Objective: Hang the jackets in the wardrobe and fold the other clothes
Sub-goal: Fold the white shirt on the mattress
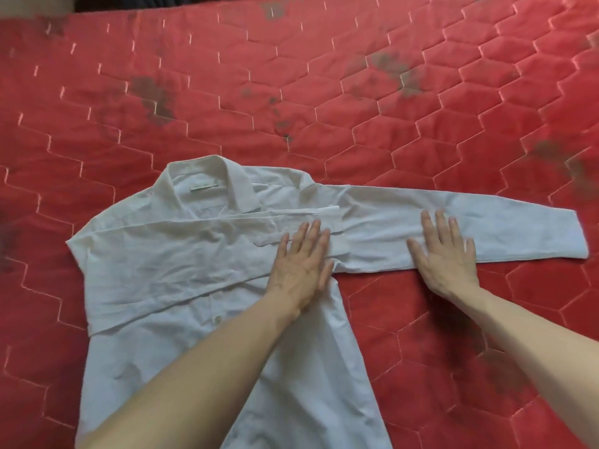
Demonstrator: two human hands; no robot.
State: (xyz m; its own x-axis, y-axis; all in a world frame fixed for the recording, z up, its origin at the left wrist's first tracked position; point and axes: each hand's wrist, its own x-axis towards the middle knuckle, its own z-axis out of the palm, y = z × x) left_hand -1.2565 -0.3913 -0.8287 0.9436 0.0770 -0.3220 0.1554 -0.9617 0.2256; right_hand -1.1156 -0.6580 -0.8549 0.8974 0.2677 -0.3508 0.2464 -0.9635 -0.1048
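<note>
A white long-sleeved shirt (168, 264) lies flat, front up, on a red quilted mattress (291, 76), collar pointing away from me. One sleeve is folded across the chest. The other sleeve (505, 222) stretches straight out to the right. My left hand (303, 264) presses flat on the shirt near the armpit, fingers straight. On the stretched sleeve my right hand (444, 251) lies flat with its fingers spread.
The mattress has hexagon stitching and several dark stains (155, 98) toward the back. A dark gap (129, 1) shows beyond its far edge at the top left.
</note>
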